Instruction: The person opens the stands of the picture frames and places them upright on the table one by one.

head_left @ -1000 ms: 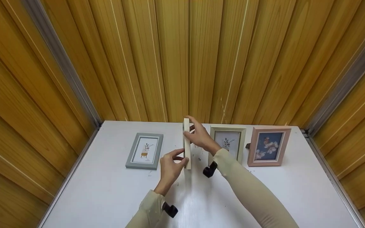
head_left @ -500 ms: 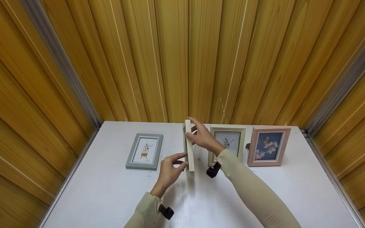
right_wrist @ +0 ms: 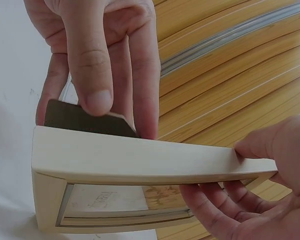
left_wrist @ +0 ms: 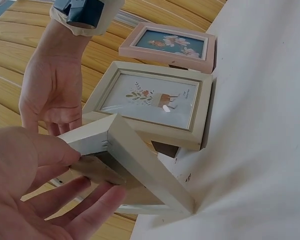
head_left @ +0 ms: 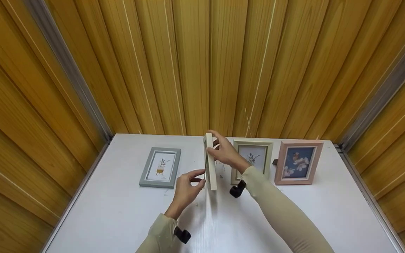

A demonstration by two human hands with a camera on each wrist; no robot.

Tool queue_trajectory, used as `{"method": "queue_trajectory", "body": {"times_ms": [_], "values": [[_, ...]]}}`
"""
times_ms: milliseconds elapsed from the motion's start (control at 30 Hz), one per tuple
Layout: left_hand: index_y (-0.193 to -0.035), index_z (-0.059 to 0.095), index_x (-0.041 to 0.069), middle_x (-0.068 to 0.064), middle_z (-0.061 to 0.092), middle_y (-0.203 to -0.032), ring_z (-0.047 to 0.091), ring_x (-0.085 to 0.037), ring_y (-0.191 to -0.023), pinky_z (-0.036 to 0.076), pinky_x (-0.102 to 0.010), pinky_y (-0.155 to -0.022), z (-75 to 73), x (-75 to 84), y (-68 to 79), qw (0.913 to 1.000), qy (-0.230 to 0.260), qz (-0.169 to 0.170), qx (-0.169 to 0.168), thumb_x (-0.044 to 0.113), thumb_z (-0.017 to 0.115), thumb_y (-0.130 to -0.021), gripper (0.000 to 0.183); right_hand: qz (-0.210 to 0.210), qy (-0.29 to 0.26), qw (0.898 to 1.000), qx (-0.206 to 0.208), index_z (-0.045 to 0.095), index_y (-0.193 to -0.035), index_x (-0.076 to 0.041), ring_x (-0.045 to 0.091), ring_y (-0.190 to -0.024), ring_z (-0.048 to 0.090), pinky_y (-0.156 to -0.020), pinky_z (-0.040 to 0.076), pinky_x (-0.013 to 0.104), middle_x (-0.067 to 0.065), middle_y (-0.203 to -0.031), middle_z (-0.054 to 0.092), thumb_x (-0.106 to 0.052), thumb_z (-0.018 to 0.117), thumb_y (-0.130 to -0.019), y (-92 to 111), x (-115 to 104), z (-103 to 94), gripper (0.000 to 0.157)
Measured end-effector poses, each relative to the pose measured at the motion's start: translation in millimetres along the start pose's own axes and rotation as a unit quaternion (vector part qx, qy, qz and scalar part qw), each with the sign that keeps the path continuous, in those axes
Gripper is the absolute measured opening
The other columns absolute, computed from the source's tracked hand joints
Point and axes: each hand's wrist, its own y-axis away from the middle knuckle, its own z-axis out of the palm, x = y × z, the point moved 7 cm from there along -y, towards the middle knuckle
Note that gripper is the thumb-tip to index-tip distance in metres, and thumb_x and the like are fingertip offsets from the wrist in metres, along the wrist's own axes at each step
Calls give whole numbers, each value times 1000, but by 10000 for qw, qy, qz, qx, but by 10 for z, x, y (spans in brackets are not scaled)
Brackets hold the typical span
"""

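Note:
A cream picture frame (head_left: 212, 172) stands edge-on to me in the middle of the table. My right hand (head_left: 226, 155) grips its far upper part, thumb on the outer edge and fingers on the picture side, as the right wrist view shows. At the near lower end, my left hand (head_left: 185, 191) pinches the dark stand flap (right_wrist: 85, 119) between thumb and fingers. In the left wrist view this flap tilts out from the frame's brown back (left_wrist: 135, 187). Most of the picture is hidden from the head view.
Right of my hands stand another cream frame (head_left: 268, 160), partly behind my right wrist, and a pink frame (head_left: 282, 168) with a flower picture. A grey-blue frame (head_left: 145, 183) is on the left. Wood-patterned panels (head_left: 188, 70) wall in the white table (head_left: 118, 211).
My left hand has shifted slightly left, drawing the stand flap out from the frame's back. The frame's near end has swung a little right, and my right hand has moved slightly with it.

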Motion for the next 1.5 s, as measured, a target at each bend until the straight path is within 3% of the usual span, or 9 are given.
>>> {"method": "queue_trajectory", "body": {"times_ms": [267, 500, 633, 867, 1000, 1200, 1333, 1500], "values": [[-114, 78, 4, -7, 77, -109, 73, -20, -82, 56, -27, -72, -194, -25, 4, 9980, -452, 178, 402, -5, 67, -84, 33, 1, 33, 10000, 34, 37, -159, -21, 28, -92, 65, -72, 62, 45, 19, -117, 58, -8, 65, -98, 27, -14, -37, 69], [-110, 79, 4, -8, 78, -103, 72, -20, -83, 55, -30, -72, -359, -84, -4, 9951, -643, 69, 752, -6, 68, -86, 29, 75, 86, 9999, 105, 39, -157, -23, 27, -91, 65, -71, 61, 42, 19, -115, 58, -8, 66, -97, 41, 4, -50, 68], [-109, 79, 5, -6, 78, -103, 72, -19, -83, 56, -38, -79, -399, -120, -11, 9944, -696, -19, 798, -4, 70, -86, 26, 155, 91, 9997, 161, 40, -157, -25, 27, -92, 65, -75, 61, 47, 18, -115, 59, -8, 66, -97, 48, 19, -46, 68], [-109, 78, 3, -8, 78, -102, 73, -20, -80, 57, -37, -78, -401, -133, -9, 9945, -685, 54, 790, -4, 70, -87, 24, 125, -2, 9998, 146, 40, -156, -23, 27, -90, 65, -76, 61, 52, 19, -114, 58, -7, 67, -97, 44, 42, -22, 68], [-111, 77, 5, -8, 78, -103, 71, -18, -75, 55, -31, -68, -406, -57, -22, 9914, -813, 251, 990, -3, 72, -88, 25, 135, -1, 9997, 179, 41, -155, -23, 27, -90, 65, -74, 62, 49, 18, -114, 58, -8, 67, -97, 37, 44, -25, 66], [-111, 77, 6, -6, 76, -103, 63, -15, -67, 48, -26, -58, -376, 192, -42, 9767, -1317, 767, 1510, 2, 77, -86, 26, 180, -37, 9997, 178, 40, -156, -23, 28, -92, 66, -78, 61, 53, 19, -113, 59, -10, 67, -97, 39, 17, -45, 66], [-113, 75, 2, -10, 76, -102, 67, -15, -71, 57, -33, -63, -254, 308, -69, 9819, -1099, 843, 1295, 4, 78, -87, 26, 127, -40, 9998, 175, 40, -155, -23, 28, -93, 67, -76, 61, 49, 19, -113, 60, -10, 67, -97, 31, -14, -57, 66], [-124, 71, -1, -14, 75, -108, 71, -18, -77, 60, -33, -69, -67, 343, -102, 9912, -1041, 378, 725, 15, 80, -90, 38, 49, 18, 9999, 147, 39, -156, -23, 28, -94, 66, -72, 62, 41, 19, -115, 60, -12, 67, -98, 29, -66, -59, 66]]}}
